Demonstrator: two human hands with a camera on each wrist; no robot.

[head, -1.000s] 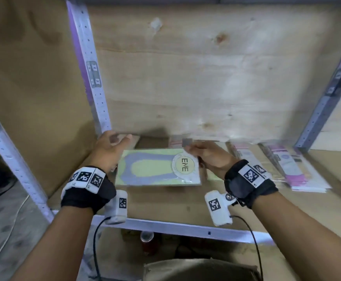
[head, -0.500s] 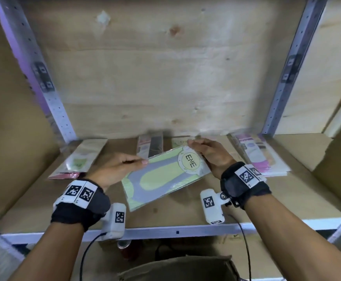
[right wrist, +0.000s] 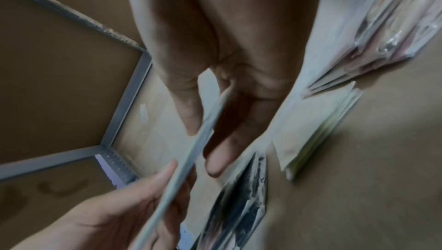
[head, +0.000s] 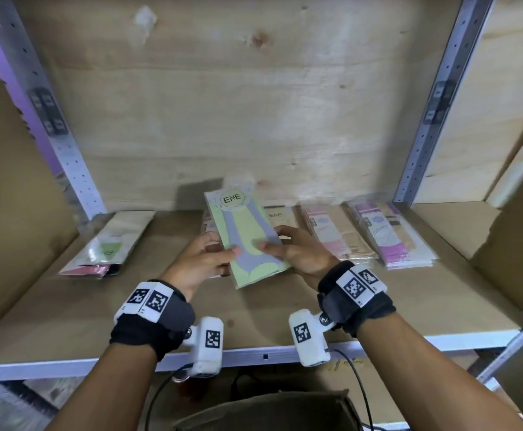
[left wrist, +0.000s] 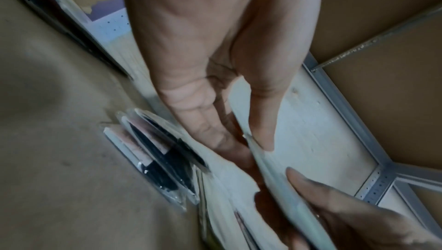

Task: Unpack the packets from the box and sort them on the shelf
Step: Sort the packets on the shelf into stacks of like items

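A flat yellow-green and grey packet (head: 244,234) with a round "ENE" label is held above the middle of the wooden shelf (head: 67,312), its label end pointing to the back wall. My left hand (head: 205,258) pinches its left edge with the thumb on top. My right hand (head: 285,248) pinches its right edge the same way. In the wrist views the packet (left wrist: 284,182) (right wrist: 189,155) shows edge-on between thumb and fingers of both hands. Under it lie other packets (head: 280,216) on the shelf.
A green-and-pink packet stack (head: 107,247) lies at the shelf's left. Two pink stacks (head: 328,234) (head: 384,234) lie to the right. A cardboard box (head: 521,237) stands at the far right. Metal uprights (head: 58,132) (head: 434,113) frame the bay.
The packet has turned from lying sideways to pointing lengthwise at the back wall and has moved right. Both hands stayed on it. The view has swung to the right.
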